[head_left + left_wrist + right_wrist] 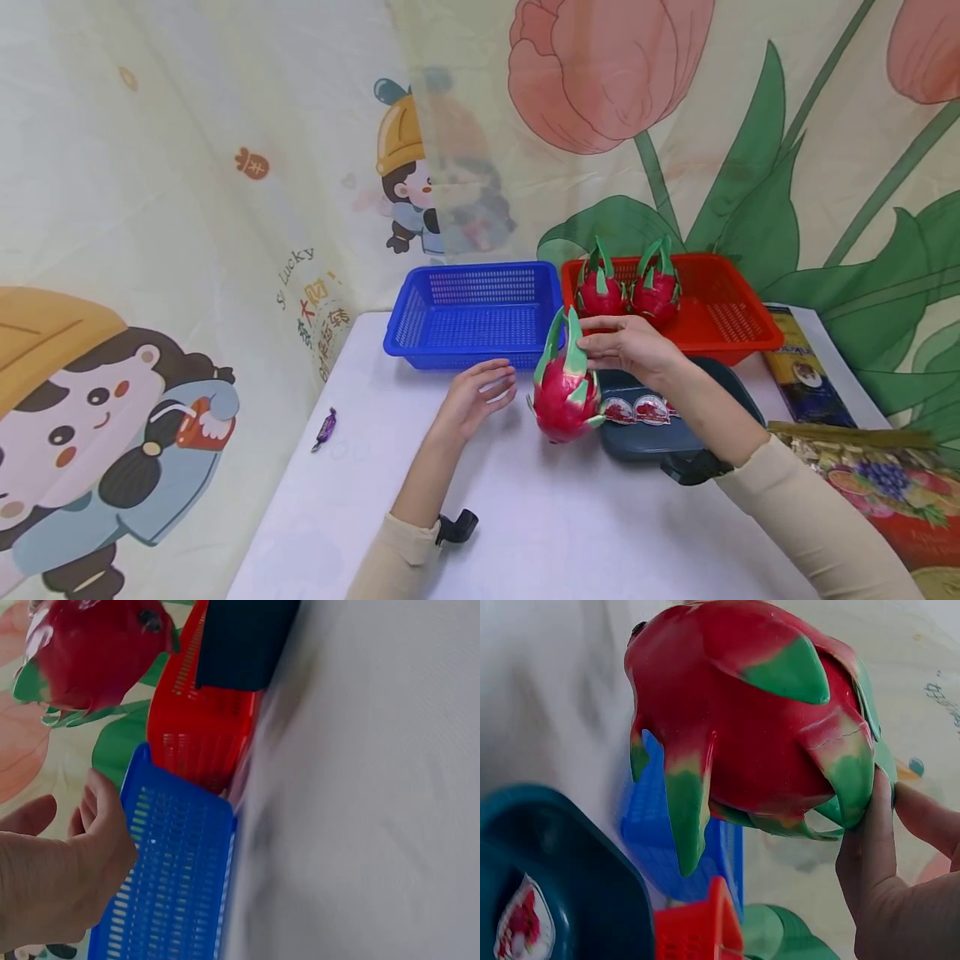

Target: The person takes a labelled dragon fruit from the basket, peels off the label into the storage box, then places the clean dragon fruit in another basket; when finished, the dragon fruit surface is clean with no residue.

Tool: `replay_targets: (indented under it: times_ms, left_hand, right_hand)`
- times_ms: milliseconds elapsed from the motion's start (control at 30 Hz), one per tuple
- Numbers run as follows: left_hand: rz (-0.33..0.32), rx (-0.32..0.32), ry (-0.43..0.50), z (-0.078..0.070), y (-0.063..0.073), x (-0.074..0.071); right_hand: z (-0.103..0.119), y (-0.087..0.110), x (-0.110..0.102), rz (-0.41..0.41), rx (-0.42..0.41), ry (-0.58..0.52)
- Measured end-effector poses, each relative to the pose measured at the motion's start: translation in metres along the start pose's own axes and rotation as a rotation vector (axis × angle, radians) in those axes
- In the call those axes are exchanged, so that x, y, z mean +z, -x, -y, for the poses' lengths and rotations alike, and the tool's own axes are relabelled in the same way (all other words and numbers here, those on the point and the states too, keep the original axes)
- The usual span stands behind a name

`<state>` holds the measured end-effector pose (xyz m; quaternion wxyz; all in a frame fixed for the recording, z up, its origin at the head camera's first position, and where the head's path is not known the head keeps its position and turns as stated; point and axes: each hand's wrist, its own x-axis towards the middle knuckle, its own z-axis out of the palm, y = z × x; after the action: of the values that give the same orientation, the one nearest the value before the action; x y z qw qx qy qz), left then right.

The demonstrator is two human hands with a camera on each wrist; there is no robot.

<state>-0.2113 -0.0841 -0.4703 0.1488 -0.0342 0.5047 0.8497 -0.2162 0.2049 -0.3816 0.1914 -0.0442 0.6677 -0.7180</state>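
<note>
My right hand [630, 346] pinches a pink dragon fruit [564, 396] by its green top leaves and holds it up over the white table. In the right wrist view the thumb and fingers [874, 840] grip the leaf end, and the fruit's red body [750, 712] hangs away from them. My left hand [480, 392] hovers just left of the fruit, apart from it, with its fingers loosely bent and nothing in them. Two more dragon fruits [600, 292] stand in the red basket [720, 312] behind the right hand.
A blue basket [480, 362] stands left of the red one. Below the right forearm sits a dark teal tray [637, 446] with several round stickers [651, 410]. A purple wrapped candy [326, 429] lies at the left edge, and colourful packets [810, 371] lie at the right.
</note>
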Motion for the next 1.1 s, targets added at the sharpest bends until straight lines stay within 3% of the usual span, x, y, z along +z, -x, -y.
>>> replay_targets:
  times_ms: [233,533,833,1100]
  left_hand:
    - [0.001,-0.043,0.066,0.003,-0.010,0.018]
    - [-0.026,-0.090,0.226,0.011,-0.022,0.040]
    - [-0.056,-0.135,0.243,0.025,-0.033,0.064]
    - [-0.070,-0.178,0.257,0.039,-0.046,0.087]
  right_hand:
    - [0.027,0.010,-0.030,-0.075,-0.051,-0.067]
    - [0.052,0.020,-0.069,-0.177,-0.087,-0.230]
    - [0.062,0.022,-0.100,-0.311,-0.114,-0.322]
    - [0.063,0.024,-0.127,-0.406,-0.097,-0.508]
